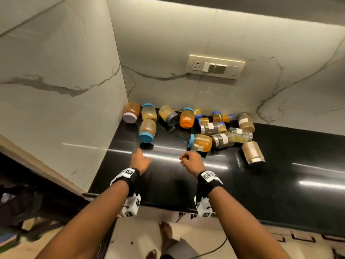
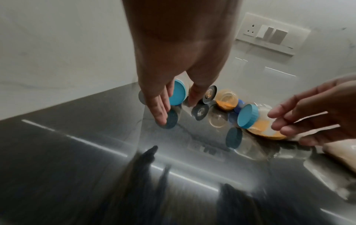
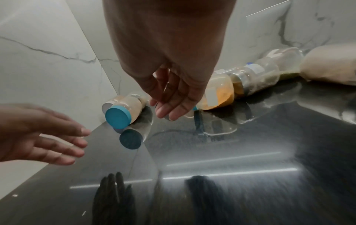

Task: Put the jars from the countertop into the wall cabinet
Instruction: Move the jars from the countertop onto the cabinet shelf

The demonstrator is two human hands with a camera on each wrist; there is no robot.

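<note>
Left hand: the left hand [image 1: 139, 161] hovered over the black countertop [image 1: 261, 184], fingers [image 2: 159, 106] straight and loosely spread, holding nothing; tips were just short of the blue-lidded jar [image 1: 147, 130].
Right hand: the right hand [image 1: 191, 161] was also empty, fingers [image 3: 173, 105] relaxed and slightly bent, near the orange-filled jar [image 1: 200, 142].
Blue-lidded jar: lay on its side, blue lid toward the person, close to the marble side wall [image 1: 56, 81].
Orange-filled jar: lay on its side, blue lid to the left, white label patch on the body.
Other jars: all lay tipped over in a loose cluster at the back of the countertop, against the marble backsplash [image 1: 205, 94]; among them were a white-lidded jar [image 1: 131, 112] in the corner, a grey-lidded jar [image 1: 169, 115], and clear labelled spice jars [image 1: 223, 140] touching one another.
Metal canister: metal canister [image 1: 253, 152] lay on its side at the right end of the cluster.
Wall fitting: switch plate [image 1: 216, 66] on the backsplash above the jars.
Wall cabinet: not in view.
</note>
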